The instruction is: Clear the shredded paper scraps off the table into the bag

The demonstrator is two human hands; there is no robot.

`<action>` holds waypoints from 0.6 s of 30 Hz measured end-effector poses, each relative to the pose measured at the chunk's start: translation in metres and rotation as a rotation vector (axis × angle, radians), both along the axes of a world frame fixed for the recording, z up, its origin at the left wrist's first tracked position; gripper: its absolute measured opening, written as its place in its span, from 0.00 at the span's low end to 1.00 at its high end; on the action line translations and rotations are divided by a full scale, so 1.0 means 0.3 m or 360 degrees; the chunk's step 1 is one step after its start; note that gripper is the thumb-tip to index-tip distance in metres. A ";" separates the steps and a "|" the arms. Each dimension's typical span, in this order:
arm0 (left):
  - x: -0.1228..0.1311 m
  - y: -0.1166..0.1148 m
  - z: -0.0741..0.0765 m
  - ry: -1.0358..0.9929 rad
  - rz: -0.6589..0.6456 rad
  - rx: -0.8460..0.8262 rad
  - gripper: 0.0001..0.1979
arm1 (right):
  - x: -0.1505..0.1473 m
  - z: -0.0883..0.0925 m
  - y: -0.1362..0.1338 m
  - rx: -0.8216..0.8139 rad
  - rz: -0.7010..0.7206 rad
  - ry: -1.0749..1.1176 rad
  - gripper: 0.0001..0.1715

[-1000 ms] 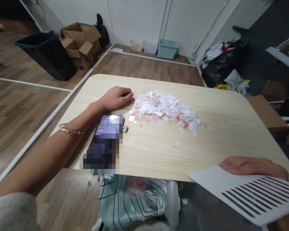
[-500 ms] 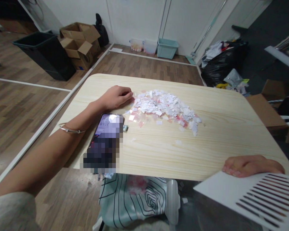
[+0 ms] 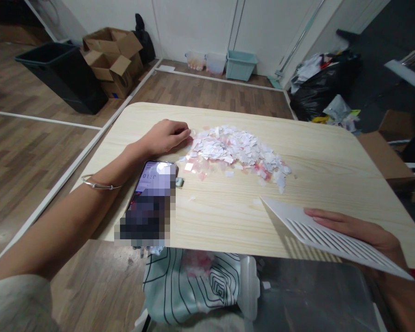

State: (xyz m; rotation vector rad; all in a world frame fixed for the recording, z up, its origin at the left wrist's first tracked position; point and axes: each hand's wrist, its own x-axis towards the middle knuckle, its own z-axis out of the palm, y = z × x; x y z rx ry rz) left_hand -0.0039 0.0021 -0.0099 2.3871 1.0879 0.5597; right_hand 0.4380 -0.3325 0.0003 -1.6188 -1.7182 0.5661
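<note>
A heap of small torn white and pink paper scraps (image 3: 237, 151) lies in the middle of a light wooden table (image 3: 332, 157). My left hand (image 3: 166, 135) rests curled at the heap's left edge, fingertips touching the scraps. My right hand (image 3: 352, 228) holds a white sheet with black stripes (image 3: 328, 237) over the table's near right part, fingers stretched along its top, one corner pointing toward the heap. A phone (image 3: 152, 193) lies on the table beside my left forearm, which wears a thin bangle (image 3: 98, 185).
Under the table's near edge is a cloth with black line patterns (image 3: 193, 283). Cardboard boxes (image 3: 112, 57) and a black bin (image 3: 62, 76) stand on the floor at the far left. A teal tub (image 3: 241, 64) sits by the wall, black rubbish bags (image 3: 323, 90) at the right.
My right hand has brought the striped sheet up from below the table's near edge onto the table, toward the scrap heap. My left hand has stayed put.
</note>
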 end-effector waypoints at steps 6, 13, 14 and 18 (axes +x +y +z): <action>-0.001 0.003 -0.006 -0.0014 0.0015 -0.0011 0.17 | 0.014 0.032 0.034 0.0120 0.0294 0.0029 0.14; 0.005 -0.006 0.005 0.0016 0.0033 -0.0022 0.17 | 0.007 0.039 0.046 0.0223 0.0354 0.0175 0.16; 0.006 -0.007 0.008 0.0036 0.0029 -0.0032 0.17 | 0.005 0.040 0.048 0.0233 0.0359 0.0198 0.15; 0.006 -0.009 0.012 0.0052 0.0027 -0.0042 0.16 | 0.008 0.045 0.055 0.0282 0.0313 0.0232 0.18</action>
